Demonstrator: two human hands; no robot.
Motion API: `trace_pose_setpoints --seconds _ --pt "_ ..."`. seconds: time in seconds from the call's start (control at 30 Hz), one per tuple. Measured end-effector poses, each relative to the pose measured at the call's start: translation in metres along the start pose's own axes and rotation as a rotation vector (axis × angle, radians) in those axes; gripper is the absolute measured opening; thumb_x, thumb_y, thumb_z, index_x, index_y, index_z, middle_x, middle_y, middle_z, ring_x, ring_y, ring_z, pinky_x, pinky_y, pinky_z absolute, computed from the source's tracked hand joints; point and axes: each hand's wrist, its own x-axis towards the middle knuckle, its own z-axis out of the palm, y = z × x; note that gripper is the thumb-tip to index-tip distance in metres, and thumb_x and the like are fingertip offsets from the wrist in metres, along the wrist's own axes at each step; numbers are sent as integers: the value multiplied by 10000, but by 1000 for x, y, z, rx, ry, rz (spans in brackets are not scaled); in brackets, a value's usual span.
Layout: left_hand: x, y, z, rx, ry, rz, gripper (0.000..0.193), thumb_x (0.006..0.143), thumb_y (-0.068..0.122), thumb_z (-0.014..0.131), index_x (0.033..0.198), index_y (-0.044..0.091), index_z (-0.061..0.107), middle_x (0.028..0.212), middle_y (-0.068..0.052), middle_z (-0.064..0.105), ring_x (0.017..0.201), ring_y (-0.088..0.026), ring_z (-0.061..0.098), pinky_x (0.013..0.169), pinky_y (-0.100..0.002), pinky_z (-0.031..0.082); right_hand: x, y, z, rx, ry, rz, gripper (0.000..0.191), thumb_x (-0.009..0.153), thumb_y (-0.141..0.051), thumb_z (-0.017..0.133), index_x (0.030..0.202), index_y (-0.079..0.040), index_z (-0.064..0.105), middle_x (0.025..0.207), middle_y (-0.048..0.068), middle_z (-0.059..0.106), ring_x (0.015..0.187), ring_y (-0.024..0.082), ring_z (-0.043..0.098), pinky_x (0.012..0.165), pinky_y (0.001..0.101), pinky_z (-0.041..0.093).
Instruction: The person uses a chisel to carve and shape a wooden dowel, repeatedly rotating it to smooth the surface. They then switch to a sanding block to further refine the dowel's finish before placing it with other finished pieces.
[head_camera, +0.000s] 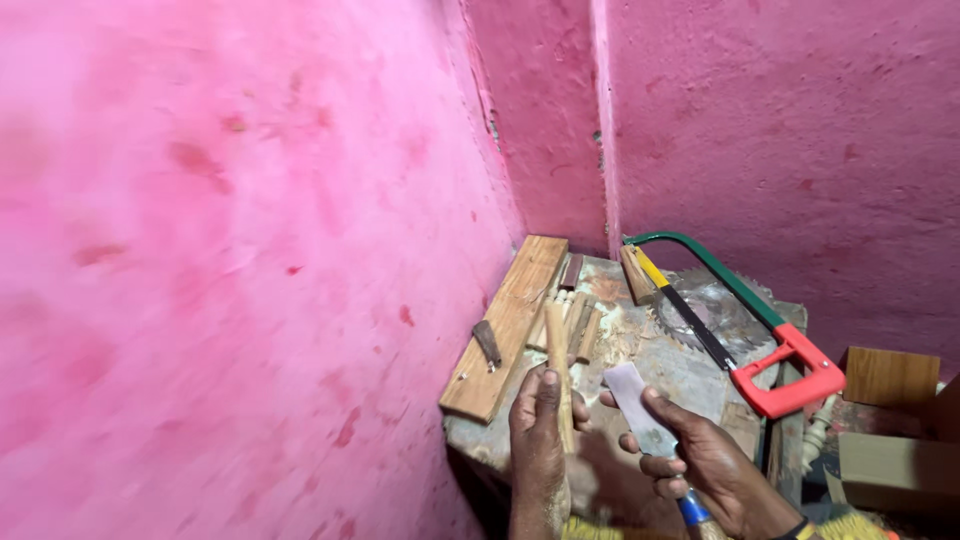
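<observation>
Wooden stick (557, 372), slim and pale, is standing upright in the left hand (537, 420), fingers clenching around its lower part. Just beside it, the right hand (703, 462) is grasping what looks like a chisel (640, 410), its flat grey blade pointing up, blue handle barely showing. Both are hovering over the dusty workbench (672, 365).

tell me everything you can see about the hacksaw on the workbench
The hacksaw lies flat on the worn workbench, set diagonally near the right pink wall. It has a green, seemingly metal bowed frame, an orange-red closed-loop handle nearest the person, and a dark straight blade with a yellow stretch at its far end. It rests across a circular saw blade; its far tip meets a small wooden block. Neither hand touches it.
</observation>
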Motion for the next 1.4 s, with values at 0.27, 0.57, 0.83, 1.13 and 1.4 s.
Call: trace_pose_setpoints --seconds 0.27,0.57,0.83,1.13,1.4 --pt "-95 69 -11 111 92 10 371 913 281 710 1178 40 613 687 -21 649 483 -60 533 406 -212 381 -59 33 64 -182 -139 -153 549 937 -375 614 1394 -71 621 688 11 520 369 17 326 294 203 282" --pt "-173 67 -44 108 -69 -82 324 908 263 733 1092 11 644 645 -23 614 402 -52 446 361 -205 311 -85 77 87 -390 -39 -315 452 928 -323 718 1196 38 674 627 -50 405 394 30 314 326 224 275" --pt "-169 65 -70 -132 -6 -37 388 982 436 591 1080 76 695 670 14 567 498 -34 456 441 -184 350 -103 71 85 -210 -102 -169 634 968 -582 452 1231 -31 620 612 -5 487 361 31 323 309 210 274" --pt "-165 66 -60 -276 -110 -7 402 956 305 576 1292 90 525 786 -72 641 621 -146 602 586 -255 508 -133 88 105 -565 74 -252 496 1020 -413 485 1414 -122 403 674 -22 434 463 85 314 404 265 292" --pt "-177 78 -41 -196 -206 -1 777 901 355 590 1605 99 381 867 -29 651 659 -81 608 566 -242 527 -117 114 109 -995 80 -822 527 934 -326 663 1445 -215 595 1056 -29 794 770 37 615 672 301 573"
